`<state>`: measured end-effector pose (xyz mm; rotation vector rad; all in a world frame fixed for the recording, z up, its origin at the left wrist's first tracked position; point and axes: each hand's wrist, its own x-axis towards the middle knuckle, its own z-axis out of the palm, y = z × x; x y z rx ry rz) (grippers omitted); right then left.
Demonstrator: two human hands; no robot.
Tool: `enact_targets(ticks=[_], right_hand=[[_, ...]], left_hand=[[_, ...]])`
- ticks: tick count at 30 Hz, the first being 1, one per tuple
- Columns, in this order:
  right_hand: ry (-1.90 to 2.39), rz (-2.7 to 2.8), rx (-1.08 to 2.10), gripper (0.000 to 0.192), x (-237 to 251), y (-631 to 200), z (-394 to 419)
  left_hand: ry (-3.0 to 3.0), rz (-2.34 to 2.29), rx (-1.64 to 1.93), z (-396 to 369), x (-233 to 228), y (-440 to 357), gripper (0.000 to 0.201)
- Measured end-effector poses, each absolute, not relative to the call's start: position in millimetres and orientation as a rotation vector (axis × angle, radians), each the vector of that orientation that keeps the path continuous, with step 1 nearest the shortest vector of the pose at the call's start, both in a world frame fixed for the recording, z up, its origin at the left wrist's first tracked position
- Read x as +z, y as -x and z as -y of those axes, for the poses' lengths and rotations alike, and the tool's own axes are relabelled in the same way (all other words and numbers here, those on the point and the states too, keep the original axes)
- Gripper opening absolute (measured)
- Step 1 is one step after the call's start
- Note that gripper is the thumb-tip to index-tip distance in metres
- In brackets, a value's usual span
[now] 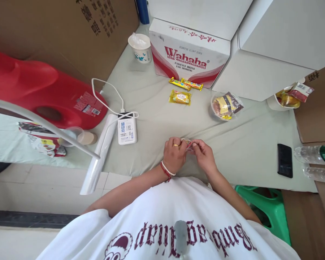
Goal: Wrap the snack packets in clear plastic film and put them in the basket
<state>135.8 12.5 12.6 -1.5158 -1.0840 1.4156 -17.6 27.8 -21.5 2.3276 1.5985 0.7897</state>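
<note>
**Here, two hands pinch one small wrapped snack**

Nearest the camera, low in the frame, is a white shirt [178, 220] with dark red lettering. Just above it, at centre, the left hand [173, 154] and right hand [204, 156] meet over the front edge of the bench [157, 108], which is covered in pale green cloth. The fingers [184, 147] of both hands are closed on a small wrapped snack [189, 144], which sits between the fingertips, mostly hidden; only a bit of red and yellow wrapper shows. The left wrist wears a red cord and a bead bracelet [168, 169].

To the left of the hands lie a white power bank [127, 130] with its cable and a white roll [99, 153]. At lower right a green stool [268, 209] stands beside the person, and a black phone [284, 160] lies on the cloth near two clear bottles at the right edge.

Farther up, a yellow packet [180, 97] lies alone, with two long yellow bars [186, 84] just behind it. Right of these a clear bowl [226, 105] holds more wrapped snacks. At upper centre stands a Wahaha water carton [188, 54], touching a white box [262, 57] to its right, with a paper cup [140, 47] to its left. A red plastic object [40, 90] fills the left.
</note>
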Motion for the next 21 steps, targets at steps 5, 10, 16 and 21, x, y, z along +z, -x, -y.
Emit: enact_targets(ticks=[5,10,16,21], right_hand=[[1.563,0.989,1.398,0.053,0.2,-136.6,-5.5],[1.631,0.992,1.415,0.051,-10.1,-144.0,6.0],[1.554,0.964,0.835,0.040,25.1,-232.3,-61.4],[1.521,0.841,0.464,0.037,46.8,-325.1,-185.4]], left_hand=[[-2.322,-0.872,1.046,-25.6,-23.7,21.5,0.063],[-1.837,-0.605,1.045,-22.2,-24.6,35.9,0.080],[-1.483,-0.780,0.939,-18.6,-29.1,64.1,0.066],[-1.457,-0.961,0.905,-11.0,-44.4,79.5,0.048]])
